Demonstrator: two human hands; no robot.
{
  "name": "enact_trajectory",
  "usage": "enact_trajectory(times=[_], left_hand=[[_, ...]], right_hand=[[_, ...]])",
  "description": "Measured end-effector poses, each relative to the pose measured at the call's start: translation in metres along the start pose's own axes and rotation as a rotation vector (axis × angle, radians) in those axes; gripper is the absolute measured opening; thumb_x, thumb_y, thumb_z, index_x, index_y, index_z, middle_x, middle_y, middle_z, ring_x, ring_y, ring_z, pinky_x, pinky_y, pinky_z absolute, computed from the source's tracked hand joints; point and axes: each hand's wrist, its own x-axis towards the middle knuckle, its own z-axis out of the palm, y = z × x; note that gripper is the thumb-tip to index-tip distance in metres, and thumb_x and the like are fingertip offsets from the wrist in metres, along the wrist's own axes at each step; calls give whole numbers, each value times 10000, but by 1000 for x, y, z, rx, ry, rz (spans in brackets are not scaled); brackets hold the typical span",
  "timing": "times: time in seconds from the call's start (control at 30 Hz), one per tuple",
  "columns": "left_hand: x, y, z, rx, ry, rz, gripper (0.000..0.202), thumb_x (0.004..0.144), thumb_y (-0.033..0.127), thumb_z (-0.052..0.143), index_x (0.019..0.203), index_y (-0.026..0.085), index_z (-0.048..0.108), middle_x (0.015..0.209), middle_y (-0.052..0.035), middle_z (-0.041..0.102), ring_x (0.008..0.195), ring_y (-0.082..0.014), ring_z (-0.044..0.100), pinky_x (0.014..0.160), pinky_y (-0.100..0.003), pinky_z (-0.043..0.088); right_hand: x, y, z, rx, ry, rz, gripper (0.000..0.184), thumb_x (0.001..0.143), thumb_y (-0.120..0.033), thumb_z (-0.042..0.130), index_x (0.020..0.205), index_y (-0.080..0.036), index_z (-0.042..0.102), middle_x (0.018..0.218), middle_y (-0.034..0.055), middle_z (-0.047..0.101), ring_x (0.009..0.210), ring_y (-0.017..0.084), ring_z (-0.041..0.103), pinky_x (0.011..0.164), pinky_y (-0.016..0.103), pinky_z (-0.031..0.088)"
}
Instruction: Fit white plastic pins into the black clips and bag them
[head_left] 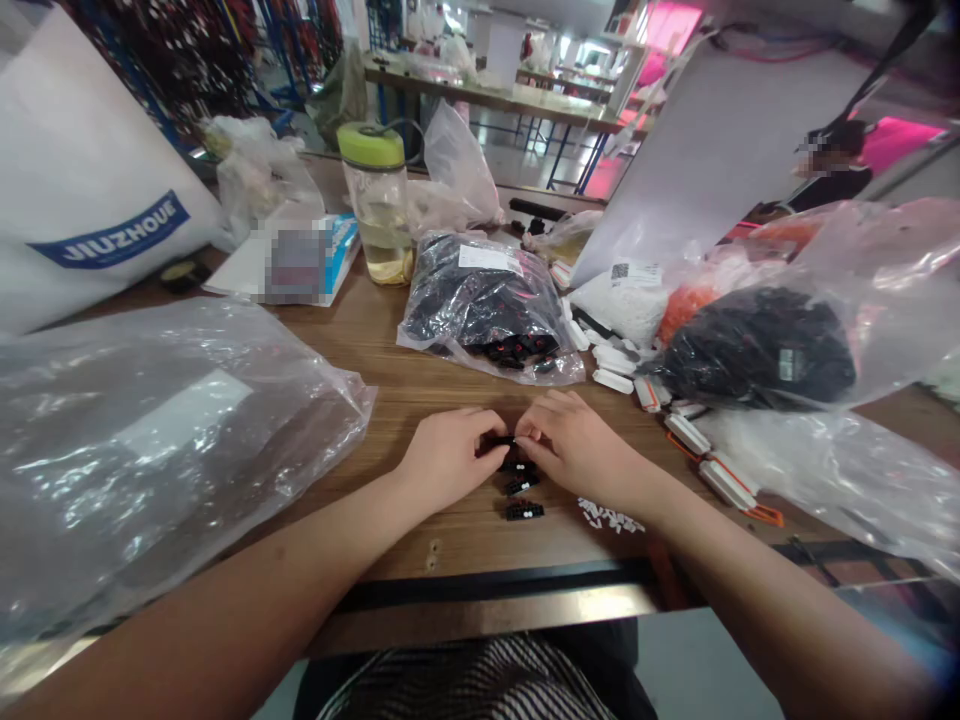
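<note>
My left hand (454, 452) pinches a small black plastic connector (504, 440) over the middle of the table. My right hand (574, 445) meets it there, its thumb and fingers closed at the connector's right end. Whatever is between those fingertips is too small to make out. Just below the hands, several more black connectors (523, 511) lie in a column, showing white dots on them. Under my right wrist is a scatter of tiny white pieces (609, 516). Beyond the hands lies an open clear bag of black connectors (480, 300).
A large clear plastic bag (172, 430) covers the table's left side. Behind stand a green-lidded bottle (379, 205) and a white sack (90, 170). At right are white-and-orange plastic parts (727, 480) and a bag of black parts (761, 345). Another person (832, 165) is farther back.
</note>
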Motion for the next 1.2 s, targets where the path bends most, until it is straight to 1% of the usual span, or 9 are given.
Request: enact_trajectory(times=[0.27, 0.4, 0.57, 0.67, 0.77, 0.83, 1.0, 1.1, 1.2], left_hand=[[0, 1, -1, 20, 7, 9, 69, 835, 276, 681, 859, 214, 666, 681, 41, 571, 627, -139, 526, 584, -259, 345], [1, -1, 1, 12, 21, -2, 104, 832, 288, 687, 918, 228, 686, 711, 38, 610, 626, -141, 541, 586, -261, 361], [1, -3, 3, -2, 33, 9, 95, 821, 266, 692, 909, 233, 698, 730, 35, 642, 636, -140, 560, 600, -260, 378], [1, -3, 3, -10, 47, 14, 91, 817, 263, 687, 902, 232, 699, 715, 36, 637, 636, -140, 562, 610, -260, 384], [1, -3, 3, -14, 45, 10, 91, 818, 269, 677, 897, 231, 702, 687, 36, 625, 630, -141, 557, 614, -263, 385], [0, -3, 3, -15, 42, 1, 97, 817, 277, 672, 895, 229, 703, 673, 35, 617, 623, -141, 552, 615, -265, 382], [1, -5, 4, -20, 36, -1, 109, 818, 291, 659, 897, 228, 699, 679, 29, 613, 630, -144, 549, 613, -271, 376], [2, -7, 5, -17, 43, 9, 106, 819, 292, 658, 898, 232, 696, 680, 30, 614, 629, -142, 547, 614, -275, 372], [2, -9, 6, -9, 47, 24, 104, 817, 299, 662, 889, 231, 694, 672, 32, 614, 615, -138, 542, 614, -277, 371]], right_hand=[[3, -5, -4, -138, -33, -108, 258, 969, -181, 468, 820, -140, 675, 834, 74, 660, 822, 205, 538, 796, 346, 349], [-3, -3, -8, -81, 0, -105, 244, 958, -184, 493, 928, -171, 735, 851, 52, 676, 847, 195, 564, 824, 346, 348], [-8, -5, -4, -109, 28, -126, 226, 927, -179, 540, 865, -187, 758, 794, 45, 653, 805, 191, 550, 790, 353, 340], [-12, -1, -2, -77, 47, -118, 220, 927, -191, 549, 927, -203, 768, 807, 45, 663, 805, 190, 566, 777, 354, 352], [-28, 11, -7, 71, 167, -43, 221, 924, -214, 560, 1001, -208, 767, 873, 54, 706, 846, 190, 612, 802, 345, 411], [-48, 22, -13, 167, 230, 77, 203, 911, -251, 582, 965, -198, 771, 885, 57, 729, 827, 184, 640, 781, 323, 457], [-110, 50, -16, 181, 0, 443, 212, 867, -305, 605, 744, -210, 749, 725, 22, 727, 655, 172, 647, 615, 287, 480], [-132, 53, -10, 275, -62, 474, 196, 866, -350, 620, 856, -226, 772, 824, 31, 755, 739, 191, 681, 671, 298, 512], [-137, 46, -6, 312, -49, 441, 231, 887, -404, 619, 907, -234, 775, 904, 51, 758, 805, 202, 686, 739, 319, 520]])
